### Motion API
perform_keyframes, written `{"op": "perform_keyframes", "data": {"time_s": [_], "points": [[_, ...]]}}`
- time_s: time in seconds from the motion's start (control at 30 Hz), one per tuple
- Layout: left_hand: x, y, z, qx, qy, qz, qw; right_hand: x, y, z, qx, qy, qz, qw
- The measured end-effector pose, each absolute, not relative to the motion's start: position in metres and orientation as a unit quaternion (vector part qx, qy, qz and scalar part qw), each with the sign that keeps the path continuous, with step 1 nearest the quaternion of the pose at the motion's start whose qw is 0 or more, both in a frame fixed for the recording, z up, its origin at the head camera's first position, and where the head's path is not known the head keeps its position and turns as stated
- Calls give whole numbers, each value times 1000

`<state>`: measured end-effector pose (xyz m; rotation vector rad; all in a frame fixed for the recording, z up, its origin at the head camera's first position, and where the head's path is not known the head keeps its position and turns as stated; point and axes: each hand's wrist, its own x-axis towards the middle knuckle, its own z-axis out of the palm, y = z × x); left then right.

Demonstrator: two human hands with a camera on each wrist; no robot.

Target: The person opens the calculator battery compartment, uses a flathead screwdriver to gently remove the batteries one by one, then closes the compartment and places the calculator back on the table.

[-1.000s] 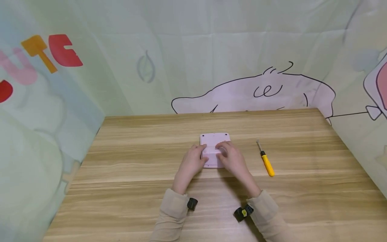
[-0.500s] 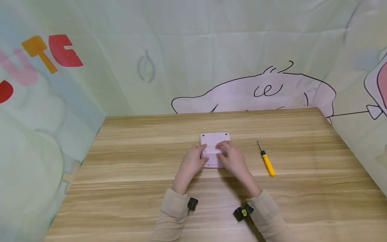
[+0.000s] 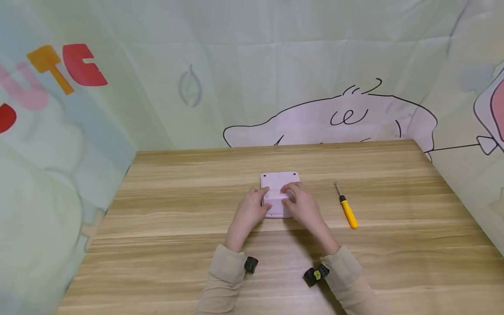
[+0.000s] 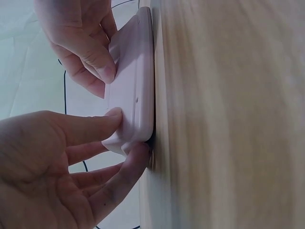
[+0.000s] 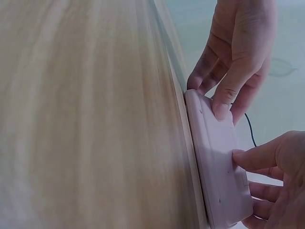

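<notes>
A pale pink calculator lies back side up on the wooden table, with small dark feet at its far corners. My left hand holds its left edge. In the left wrist view, that thumb rests on the calculator's back while a finger reaches the lower edge. My right hand grips the right side, its thumb and a bent finger close together on the back. The right wrist view shows the right thumb pressing the casing near a seam, other fingers round the edge. The underside facing the table is hidden.
A yellow-handled screwdriver lies to the right of the calculator, its tip pointing away. The wooden table ends at a printed cloth backdrop behind and at the sides. Dark wrist devices sit by both cuffs.
</notes>
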<state>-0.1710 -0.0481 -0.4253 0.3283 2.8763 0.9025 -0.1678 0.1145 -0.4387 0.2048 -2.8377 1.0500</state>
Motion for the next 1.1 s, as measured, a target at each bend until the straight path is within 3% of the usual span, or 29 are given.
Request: {"op": "perform_keyframes", "data": {"time_s": [1.1], "points": [[-172,-48,-426,107,947,299,57,-167,110,-438,58,-932,351,64]]}}
